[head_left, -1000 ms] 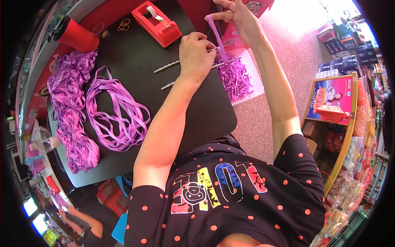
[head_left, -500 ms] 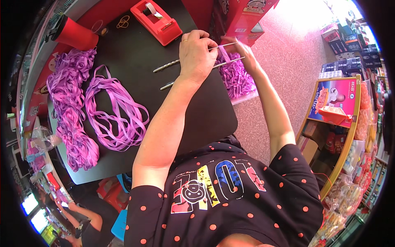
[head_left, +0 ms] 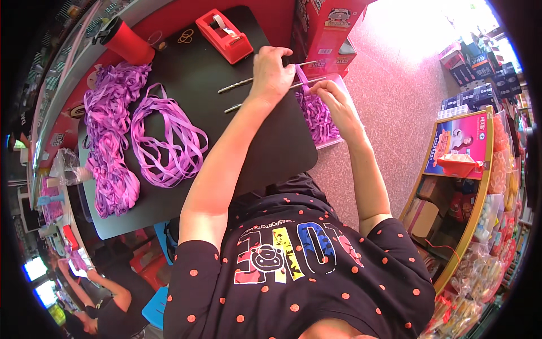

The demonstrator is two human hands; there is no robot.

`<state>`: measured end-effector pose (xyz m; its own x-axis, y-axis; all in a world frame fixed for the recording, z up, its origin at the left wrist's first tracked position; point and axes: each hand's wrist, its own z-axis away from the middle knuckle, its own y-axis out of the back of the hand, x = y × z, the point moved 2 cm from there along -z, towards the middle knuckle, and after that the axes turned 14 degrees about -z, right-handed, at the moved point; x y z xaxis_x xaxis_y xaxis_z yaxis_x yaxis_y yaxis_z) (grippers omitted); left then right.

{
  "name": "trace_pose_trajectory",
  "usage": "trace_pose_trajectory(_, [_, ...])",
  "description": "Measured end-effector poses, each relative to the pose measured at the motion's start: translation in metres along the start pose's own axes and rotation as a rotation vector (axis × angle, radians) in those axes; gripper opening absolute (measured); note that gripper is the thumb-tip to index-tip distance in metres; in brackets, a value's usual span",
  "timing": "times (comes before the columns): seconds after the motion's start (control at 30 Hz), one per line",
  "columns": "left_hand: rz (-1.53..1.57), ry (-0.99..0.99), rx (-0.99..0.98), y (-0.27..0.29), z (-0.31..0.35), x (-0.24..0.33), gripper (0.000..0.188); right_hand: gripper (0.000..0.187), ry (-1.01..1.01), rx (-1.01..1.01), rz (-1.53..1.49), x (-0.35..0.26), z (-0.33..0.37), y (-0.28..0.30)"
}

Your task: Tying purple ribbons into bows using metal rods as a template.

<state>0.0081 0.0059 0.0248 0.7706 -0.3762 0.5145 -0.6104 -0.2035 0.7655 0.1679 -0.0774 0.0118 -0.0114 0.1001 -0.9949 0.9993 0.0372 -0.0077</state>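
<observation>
My left hand (head_left: 272, 76) is closed over two slim metal rods with spiral-patterned ends (head_left: 236, 85), held roughly parallel above the far right of the black table. Between the rods, just right of that hand, a strip of purple ribbon (head_left: 302, 78) is looped. My right hand (head_left: 340, 108) pinches at the ribbon beside the lower rod, thumb and forefinger together. Below both hands stands a clear plastic box (head_left: 329, 143) filled with short folded purple ribbon pieces (head_left: 318, 120). A loose coil of purple ribbon (head_left: 169, 141) lies on the table, next to a thicker ribbon bundle (head_left: 110, 141).
At the table's far side are a red tape dispenser (head_left: 226, 38), a red cup (head_left: 129, 42) and rubber bands (head_left: 185, 36). Red cartons (head_left: 324, 34) stand beyond the plastic box. A display shelf (head_left: 451, 198) is on the right. Another person (head_left: 113, 296) sits at lower left.
My right hand has come from beyond the rod tips down to their near side and now pinches the ribbon. My left hand keeps its grip on the rods. The view has shifted slightly.
</observation>
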Motion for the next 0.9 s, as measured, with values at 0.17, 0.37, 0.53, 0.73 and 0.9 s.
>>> trace_pose_trajectory(0.17, [0.916, 0.521, -0.384, -0.003, 0.047, 0.045, 0.016, 0.026, -0.087, -0.022, 0.119, 0.0, -0.014, 0.007])
trace_pose_trajectory(0.37, [1.687, 1.11, -0.741, -0.03, 0.079, 0.071, 0.034, 0.03, -0.182, 0.025, 0.197, -0.025, -0.024, 0.0])
trace_pose_trajectory(0.53, [1.92, 0.902, -0.436, -0.03, 0.067, 0.069, 0.051, 0.041, -0.127, 0.069, 0.237, -0.003, -0.032, 0.01])
trace_pose_trajectory(0.73, [2.076, 0.776, -0.346, -0.031, 0.073, 0.066, 0.052, 0.04, -0.181, 0.08, 0.133, -0.007, -0.032, 0.01])
trace_pose_trajectory(0.9, [2.086, 0.709, -0.376, -0.032, 0.074, 0.064, 0.056, 0.027, -0.194, 0.076, 0.054, -0.006, -0.039, 0.015])
